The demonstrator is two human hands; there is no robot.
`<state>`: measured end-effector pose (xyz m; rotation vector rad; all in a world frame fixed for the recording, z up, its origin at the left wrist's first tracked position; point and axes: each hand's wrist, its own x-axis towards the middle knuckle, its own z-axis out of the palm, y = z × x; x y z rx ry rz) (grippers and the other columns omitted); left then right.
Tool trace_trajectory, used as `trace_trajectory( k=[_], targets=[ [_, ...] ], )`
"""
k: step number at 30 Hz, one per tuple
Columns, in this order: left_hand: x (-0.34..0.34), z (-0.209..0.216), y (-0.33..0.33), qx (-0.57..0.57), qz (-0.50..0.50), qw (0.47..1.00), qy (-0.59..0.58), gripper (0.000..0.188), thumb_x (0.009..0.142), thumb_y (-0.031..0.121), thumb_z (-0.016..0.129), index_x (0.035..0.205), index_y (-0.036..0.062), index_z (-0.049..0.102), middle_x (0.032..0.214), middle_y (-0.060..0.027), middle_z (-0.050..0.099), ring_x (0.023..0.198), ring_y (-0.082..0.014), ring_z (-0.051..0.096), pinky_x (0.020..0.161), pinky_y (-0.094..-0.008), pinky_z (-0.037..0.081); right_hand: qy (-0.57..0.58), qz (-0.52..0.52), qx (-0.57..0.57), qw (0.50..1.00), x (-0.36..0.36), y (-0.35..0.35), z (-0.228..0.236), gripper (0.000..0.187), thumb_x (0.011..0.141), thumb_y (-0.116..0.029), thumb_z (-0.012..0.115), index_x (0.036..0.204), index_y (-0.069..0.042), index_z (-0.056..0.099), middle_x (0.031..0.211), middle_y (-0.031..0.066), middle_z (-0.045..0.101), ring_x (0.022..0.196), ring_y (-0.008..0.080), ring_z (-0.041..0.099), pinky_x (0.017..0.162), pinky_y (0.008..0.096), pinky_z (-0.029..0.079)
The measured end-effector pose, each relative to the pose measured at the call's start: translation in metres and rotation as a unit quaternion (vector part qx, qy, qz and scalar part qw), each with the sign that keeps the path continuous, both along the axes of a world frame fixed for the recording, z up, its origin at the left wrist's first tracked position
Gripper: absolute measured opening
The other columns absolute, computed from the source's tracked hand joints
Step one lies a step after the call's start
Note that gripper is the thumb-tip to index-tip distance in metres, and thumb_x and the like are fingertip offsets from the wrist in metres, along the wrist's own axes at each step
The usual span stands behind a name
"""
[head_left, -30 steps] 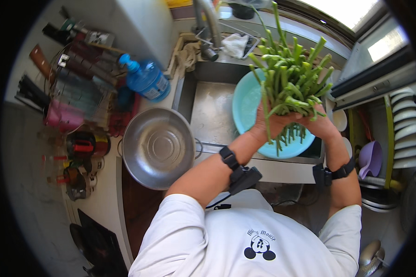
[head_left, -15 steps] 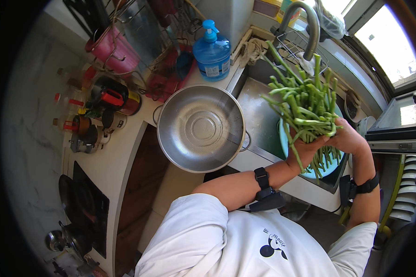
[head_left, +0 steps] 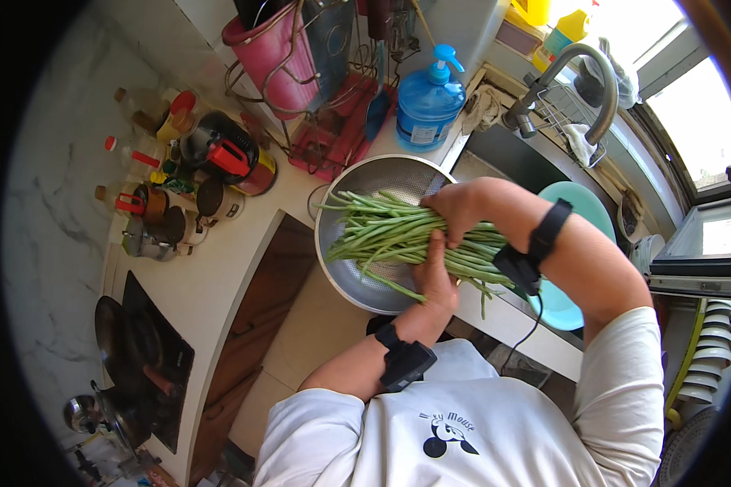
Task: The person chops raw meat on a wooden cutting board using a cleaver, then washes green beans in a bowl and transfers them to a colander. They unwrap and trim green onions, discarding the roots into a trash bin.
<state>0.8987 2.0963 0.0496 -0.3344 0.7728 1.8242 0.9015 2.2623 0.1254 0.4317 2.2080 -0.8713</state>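
A thick bundle of long green beans [head_left: 386,229] lies across the steel colander [head_left: 351,294], its left ends over the bowl and its right ends sticking out past the rim. From below, my left hand [head_left: 437,282] wraps round the middle of the bundle, thumb upward. My right hand [head_left: 461,209] grips the same beans from above, beside the left. Partly hidden behind my right forearm, a light teal basin [head_left: 581,203] sits in the sink [head_left: 503,150]. The colander rests on the counter at the sink's left.
A blue pump bottle [head_left: 426,105] stands behind the colander, beside a wire rack with a pink holder [head_left: 280,57]. The faucet [head_left: 597,81] arches over the sink's back. Bottles and jars crowd the left counter, near a black cooktop [head_left: 158,357]. Stacked bowls [head_left: 711,349] are at right.
Both hands have carried the green beans left from above the basin to the colander. The bundle has turned from roughly upright to lying sideways. The view has shifted slightly.
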Motion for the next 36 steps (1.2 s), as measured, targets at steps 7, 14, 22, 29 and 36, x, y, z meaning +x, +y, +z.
trace_trajectory(
  k=[7, 14, 22, 29, 36],
  targets=[
    [-0.031, -0.063, -0.002, 0.014, -0.121, 0.989, -0.085, 0.073, 0.093, 0.064, 0.046, 0.147, 0.0162, 0.034, 0.148, -0.0054, 0.040, 0.134, -0.0249, 0.040, 0.110, -0.0441, 0.036, 0.022, -0.044, 0.183, 0.982, -0.012, -0.034, -0.030, 0.106, 0.069, -0.029, 0.079, 0.154, -0.012, 0.018, 0.147, 0.0209, 0.039, 0.134, 0.0352, 0.042, 0.111, 0.0457, 0.032],
    [-0.056, -0.016, -0.002, -0.070, -0.249, 0.960, -0.107, 0.067, 0.097, 0.063, 0.038, 0.145, 0.0165, 0.036, 0.149, -0.0087, 0.038, 0.134, -0.0321, 0.038, 0.109, -0.0573, 0.031, 0.056, -0.083, 0.278, 0.955, 0.011, -0.038, -0.036, 0.084, 0.087, -0.039, 0.065, 0.155, -0.020, 0.021, 0.157, 0.0136, 0.028, 0.145, 0.0318, 0.025, 0.117, 0.0512, 0.017],
    [-0.099, 0.013, -0.041, -0.117, -0.294, 0.948, 0.041, 0.060, 0.095, 0.030, 0.062, 0.138, -0.0037, 0.037, 0.143, -0.0197, 0.040, 0.136, -0.0332, 0.035, 0.114, -0.0507, 0.027, 0.305, -0.161, 0.163, 0.924, 0.052, -0.027, -0.015, 0.058, 0.093, -0.012, 0.054, 0.148, -0.011, 0.034, 0.154, 0.0105, 0.034, 0.145, 0.0268, 0.028, 0.116, 0.0525, 0.021],
    [-0.113, 0.054, -0.055, -0.111, -0.226, 0.947, 0.197, 0.062, 0.099, 0.010, 0.052, 0.150, -0.0019, 0.019, 0.154, -0.0171, 0.024, 0.143, -0.0302, 0.028, 0.112, -0.0521, 0.033, 0.368, -0.429, 0.108, 0.818, 0.165, -0.044, 0.021, 0.037, 0.099, -0.015, 0.053, 0.134, -0.004, 0.053, 0.129, 0.0156, 0.059, 0.117, 0.0280, 0.058, 0.100, 0.0341, 0.045],
    [-0.111, 0.046, -0.044, -0.022, -0.365, 0.823, 0.436, 0.039, 0.102, 0.015, 0.049, 0.135, -0.0063, 0.048, 0.136, -0.0177, 0.053, 0.125, -0.0241, 0.053, 0.100, -0.0351, 0.049, 0.155, -0.678, 0.305, 0.650, 0.381, -0.123, -0.125, 0.027, 0.098, -0.021, 0.056, 0.106, 0.002, 0.068, 0.085, 0.0063, 0.068, 0.076, 0.0143, 0.061, 0.070, 0.0310, 0.051]
  ],
)
